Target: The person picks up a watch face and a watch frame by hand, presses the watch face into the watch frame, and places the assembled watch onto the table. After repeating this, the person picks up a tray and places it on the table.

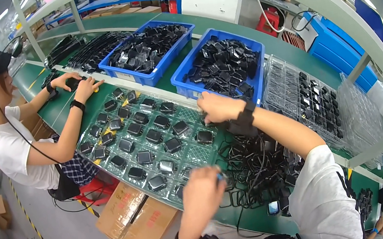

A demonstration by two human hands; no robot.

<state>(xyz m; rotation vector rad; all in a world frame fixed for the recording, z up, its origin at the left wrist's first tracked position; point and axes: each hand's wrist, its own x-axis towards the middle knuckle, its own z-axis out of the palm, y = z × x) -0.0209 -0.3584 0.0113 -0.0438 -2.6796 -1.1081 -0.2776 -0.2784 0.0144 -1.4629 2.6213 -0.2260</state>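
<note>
My left hand (202,194) is smeared by motion over the front edge of a clear plastic tray (158,102); its fingers are curled, and a small blue spot shows at the fingertips. My right hand (217,107) is closed at the tray's far right corner, by the near wall of a blue bin (178,82). Something dark shows under its fingertips, too hidden to name. Square black watch-like cases (172,145) sit in rows in the tray's pockets. To the right of the tray lies a tangled pile of black frames or loops (254,164).
Another blue bin (155,77) of black parts stands farther left. Stacked clear trays (279,75), partly filled with black pieces, lie at the right. A co-worker (19,141) handles a dark part at left. A cardboard box (135,223) stands below the table edge.
</note>
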